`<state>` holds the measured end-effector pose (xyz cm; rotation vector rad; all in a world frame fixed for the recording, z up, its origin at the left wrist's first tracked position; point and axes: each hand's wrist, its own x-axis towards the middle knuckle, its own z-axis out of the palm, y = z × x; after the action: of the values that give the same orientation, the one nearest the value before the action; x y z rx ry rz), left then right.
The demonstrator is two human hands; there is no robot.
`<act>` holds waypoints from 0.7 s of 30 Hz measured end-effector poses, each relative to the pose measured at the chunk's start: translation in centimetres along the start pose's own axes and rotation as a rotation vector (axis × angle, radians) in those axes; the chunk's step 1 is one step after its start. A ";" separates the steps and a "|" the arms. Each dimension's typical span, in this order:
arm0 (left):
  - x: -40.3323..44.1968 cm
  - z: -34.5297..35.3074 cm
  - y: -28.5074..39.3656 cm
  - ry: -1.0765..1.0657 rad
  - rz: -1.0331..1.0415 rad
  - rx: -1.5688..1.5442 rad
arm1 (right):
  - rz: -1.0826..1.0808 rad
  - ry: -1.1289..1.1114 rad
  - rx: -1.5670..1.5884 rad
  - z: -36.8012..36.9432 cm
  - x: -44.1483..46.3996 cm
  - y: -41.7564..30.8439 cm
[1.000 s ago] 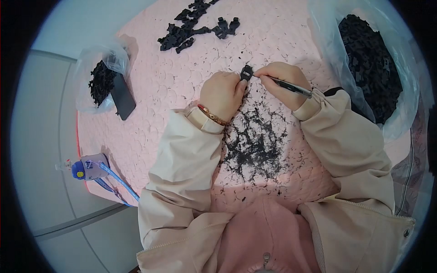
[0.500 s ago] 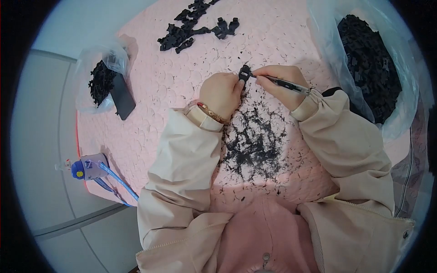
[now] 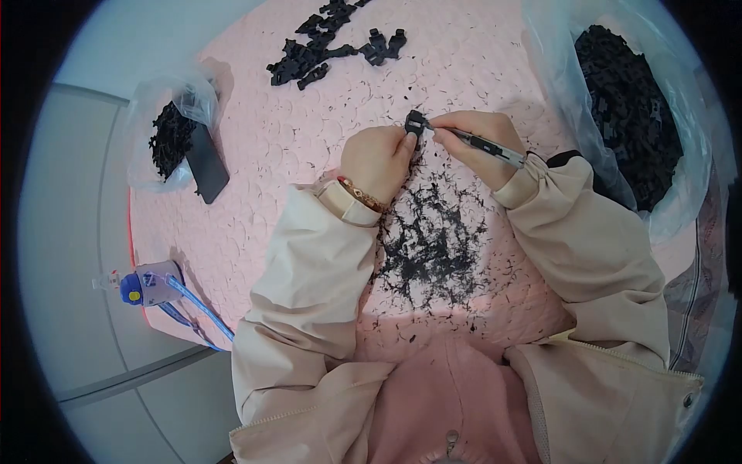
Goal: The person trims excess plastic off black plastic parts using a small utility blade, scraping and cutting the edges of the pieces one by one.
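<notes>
My left hand (image 3: 376, 158) is closed on a small black plastic buckle-like part (image 3: 415, 121), pinched between thumb and fingers with its slotted end pointing away from me. My right hand (image 3: 483, 143) grips a slim silver and black utility knife (image 3: 491, 147). The knife's tip meets or nearly meets the right edge of the part; the blade itself is too small to make out. Just below both hands, a heap of thin black plastic shavings (image 3: 433, 247) lies scattered over the pink quilted cover (image 3: 255, 162).
Several similar black parts (image 3: 309, 54) lie at the far side. A large clear bag of black pieces (image 3: 630, 116) stands at right. On the left are a smaller bag with black scraps (image 3: 171, 139), a dark flat phone-like slab (image 3: 207, 165) and a bottle with blue lid (image 3: 151, 284).
The black part and the knife have shifted very slightly, and my left hand has tilted a little. Everything else lies as before.
</notes>
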<state>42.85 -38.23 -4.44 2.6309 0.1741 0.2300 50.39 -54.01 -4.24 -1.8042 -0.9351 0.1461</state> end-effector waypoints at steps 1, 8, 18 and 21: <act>0.0 0.0 0.0 -0.003 0.003 0.005 | 0.020 0.005 0.019 0.1 0.0 0.1; 0.1 0.1 0.0 -0.025 -0.028 0.005 | 0.048 0.044 0.121 0.9 0.1 0.9; 0.0 -0.1 0.6 0.003 -0.022 0.020 | -0.018 0.063 0.027 0.2 0.2 0.1; 0.1 -0.1 0.6 -0.005 -0.021 0.035 | 0.034 -0.019 -0.007 -0.1 0.2 0.0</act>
<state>42.93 -38.67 -4.08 2.6623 0.2060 0.2155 50.58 -53.92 -4.16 -1.8288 -0.9200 0.1817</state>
